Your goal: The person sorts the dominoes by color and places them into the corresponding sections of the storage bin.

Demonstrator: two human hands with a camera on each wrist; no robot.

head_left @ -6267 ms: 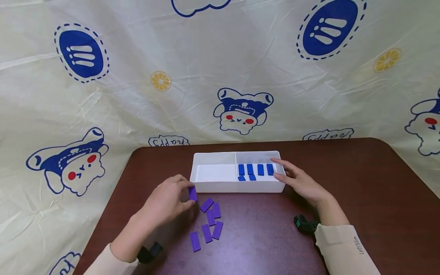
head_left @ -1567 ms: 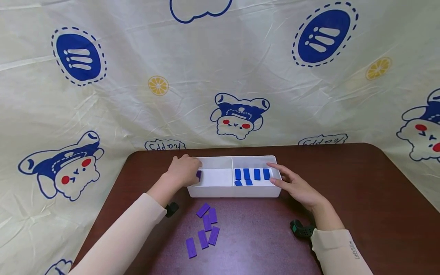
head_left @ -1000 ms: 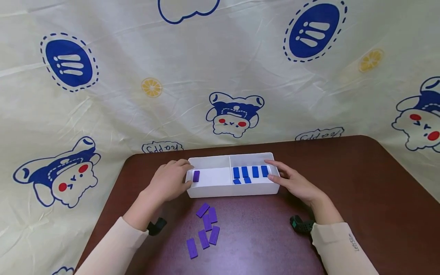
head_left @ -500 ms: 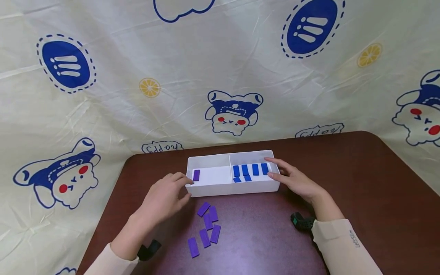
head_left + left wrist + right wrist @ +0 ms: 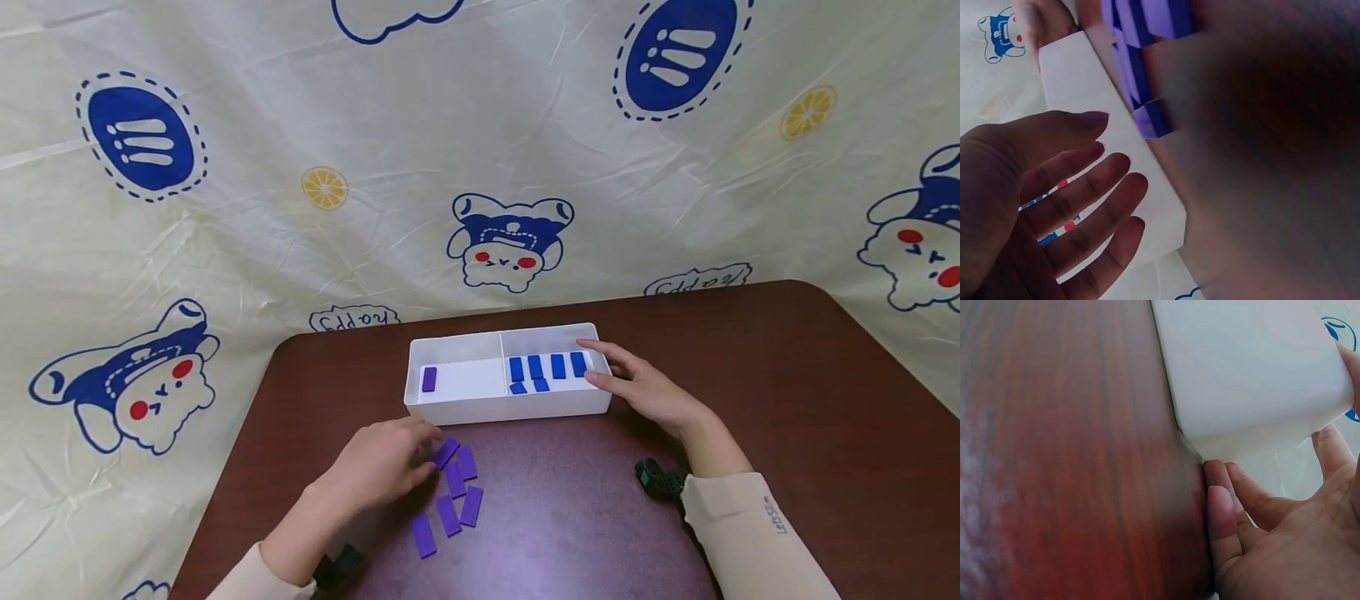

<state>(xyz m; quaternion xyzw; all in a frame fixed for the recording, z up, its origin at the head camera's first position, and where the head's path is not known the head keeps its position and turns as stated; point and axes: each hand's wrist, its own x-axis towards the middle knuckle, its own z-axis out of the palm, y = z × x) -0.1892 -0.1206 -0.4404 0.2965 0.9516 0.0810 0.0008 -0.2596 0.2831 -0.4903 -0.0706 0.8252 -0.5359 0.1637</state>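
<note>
A white two-compartment box (image 5: 510,411) stands toward the table's far side. One purple rectangular tile (image 5: 429,379) lies at the left end of its left compartment; several blue tiles (image 5: 558,366) are in the right one. My left hand (image 5: 386,462) hovers beside the loose purple tiles, its fingertips close to the nearest purple tile (image 5: 446,452). The left wrist view shows its fingers (image 5: 1113,169) spread with nothing between them. My right hand (image 5: 648,396) holds the box's right end, thumb and forefinger over the rim, other fingers (image 5: 1219,512) low against the outside.
Several more purple tiles (image 5: 447,516) lie loosely grouped on the dark brown table (image 5: 570,500) in front of the box. Behind the table hangs a printed white cloth (image 5: 405,133). Each wrist wears a dark band, one being the right wristband (image 5: 660,479).
My left hand carried a purple tile into the left compartment and let it go there. It then came back toward the loose tiles. My right hand has stayed on the box.
</note>
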